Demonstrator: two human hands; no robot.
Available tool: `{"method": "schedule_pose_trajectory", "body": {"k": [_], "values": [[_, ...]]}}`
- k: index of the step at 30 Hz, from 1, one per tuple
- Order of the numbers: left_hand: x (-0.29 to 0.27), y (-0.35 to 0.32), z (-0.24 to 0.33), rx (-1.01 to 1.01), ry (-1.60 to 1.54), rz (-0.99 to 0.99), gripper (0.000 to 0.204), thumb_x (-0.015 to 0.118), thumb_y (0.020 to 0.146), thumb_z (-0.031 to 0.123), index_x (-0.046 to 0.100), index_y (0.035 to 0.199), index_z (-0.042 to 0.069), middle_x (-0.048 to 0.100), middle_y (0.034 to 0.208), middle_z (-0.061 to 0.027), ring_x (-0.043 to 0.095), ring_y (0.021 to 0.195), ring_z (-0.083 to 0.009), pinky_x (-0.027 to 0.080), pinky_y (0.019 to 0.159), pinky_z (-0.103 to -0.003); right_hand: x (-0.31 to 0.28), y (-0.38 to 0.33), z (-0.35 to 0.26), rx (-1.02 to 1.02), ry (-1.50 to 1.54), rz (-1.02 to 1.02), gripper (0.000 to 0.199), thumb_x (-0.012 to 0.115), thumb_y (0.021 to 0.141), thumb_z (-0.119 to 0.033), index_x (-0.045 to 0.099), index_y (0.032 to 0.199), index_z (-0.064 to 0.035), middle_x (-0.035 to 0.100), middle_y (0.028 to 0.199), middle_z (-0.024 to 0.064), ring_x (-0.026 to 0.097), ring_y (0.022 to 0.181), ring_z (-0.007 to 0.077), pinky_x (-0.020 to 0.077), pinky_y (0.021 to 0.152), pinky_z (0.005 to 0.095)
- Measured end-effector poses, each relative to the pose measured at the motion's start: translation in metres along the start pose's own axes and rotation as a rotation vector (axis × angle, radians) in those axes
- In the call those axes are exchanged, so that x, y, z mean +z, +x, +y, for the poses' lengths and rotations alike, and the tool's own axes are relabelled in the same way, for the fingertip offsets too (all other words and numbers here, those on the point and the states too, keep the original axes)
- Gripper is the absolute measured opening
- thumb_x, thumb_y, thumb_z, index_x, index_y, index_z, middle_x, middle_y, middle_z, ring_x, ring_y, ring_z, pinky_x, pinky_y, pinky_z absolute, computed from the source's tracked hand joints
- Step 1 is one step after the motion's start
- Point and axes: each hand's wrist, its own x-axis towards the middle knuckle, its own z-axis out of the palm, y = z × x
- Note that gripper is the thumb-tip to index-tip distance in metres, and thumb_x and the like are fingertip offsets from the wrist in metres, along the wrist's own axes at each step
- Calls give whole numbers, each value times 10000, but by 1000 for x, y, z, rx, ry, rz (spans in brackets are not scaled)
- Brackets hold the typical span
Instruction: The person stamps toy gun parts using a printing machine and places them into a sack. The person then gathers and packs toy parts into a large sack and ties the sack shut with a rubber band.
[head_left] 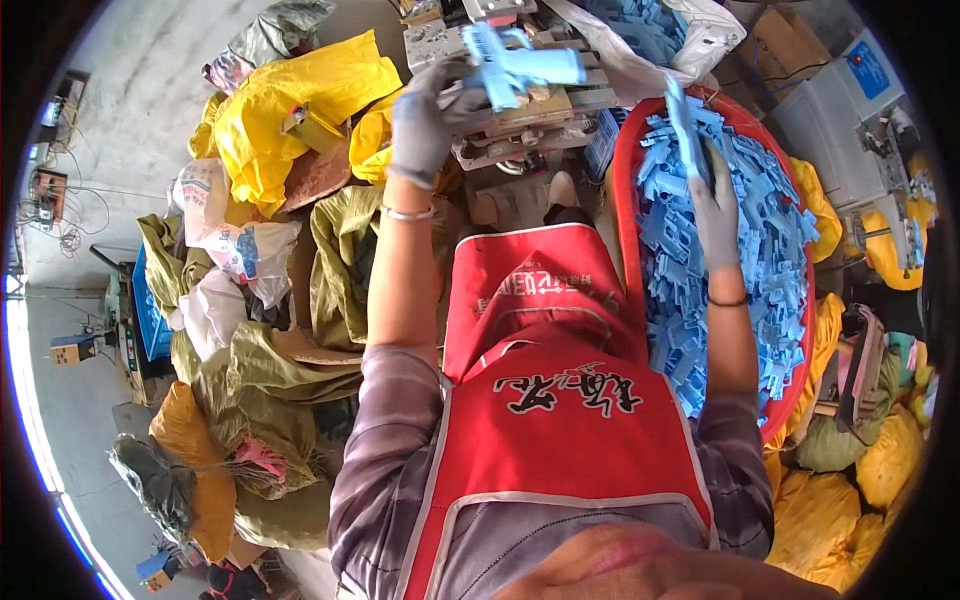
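My left hand, in a grey glove, is closed on a light-blue plastic toy pistol in front of a metal bench machine. The pistol lies roughly sideways, over the machine's top. My right hand, also in a grey glove, reaches over a red oval tub on my right. It grips another light-blue toy pistol, seen nearly edge-on and pointing away from me. Many blue toy pistol pieces fill the tub. Some fingertips on both hands are hidden.
A white sack with more blue pieces stands behind the tub. Yellow sacks and olive sacks are heaped on the left. Yellow bags lie at the lower right. A pale machine cabinet stands at the far right.
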Motion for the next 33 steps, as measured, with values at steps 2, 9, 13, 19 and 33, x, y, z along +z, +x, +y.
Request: {"method": "schedule_pose_trajectory", "body": {"k": [2, 9, 13, 19, 33], "values": [[-17, -20, -2, -155, -28, 135, 328, 712, 787, 79, 618, 1090, -3, 674, 994, -62, 619, 901, -108, 507, 794, -260, 21, 39, -18, -173, -108, -138, 429, 565, 872, -81, 475, 1286, -12, 535, 1249, 122, 514, 1144, 207, 384, 976, 315], [-76, -131, -18, -514, -27, 370, 303, 700, 816, 144, 629, 1069, -5, 673, 999, -74, 619, 890, -125, 486, 810, -257, 102, 102, -33, -647, -438, -381, 428, 621, 810, -114, 553, 1229, -167, 552, 1156, 115, 537, 1053, 311, 437, 916, 377], [-90, -191, -34, -615, -92, 410, 318, 702, 829, 170, 624, 1080, -8, 664, 1004, -71, 608, 908, -128, 481, 824, -278, 97, 115, -25, -685, -526, -540, 467, 581, 829, -62, 525, 1277, -179, 539, 1169, 135, 535, 1073, 320, 455, 900, 362], [-110, -260, -35, -738, 173, 466, 279, 651, 853, 154, 624, 1073, -16, 663, 999, -72, 606, 874, -161, 490, 792, -306, 51, 84, -49, -625, -550, -348, 412, 587, 857, -197, 514, 1239, -64, 547, 1184, 173, 524, 1083, 355, 429, 928, 406], [-67, -262, -49, -742, 241, 158, 250, 581, 882, 173, 656, 1043, -3, 679, 1002, -135, 648, 839, -228, 506, 765, -326, -21, -6, 166, -134, -1447, -387, 394, 546, 826, -201, 547, 1219, -195, 553, 1179, 58, 519, 1069, 269, 455, 854, 438]]}}
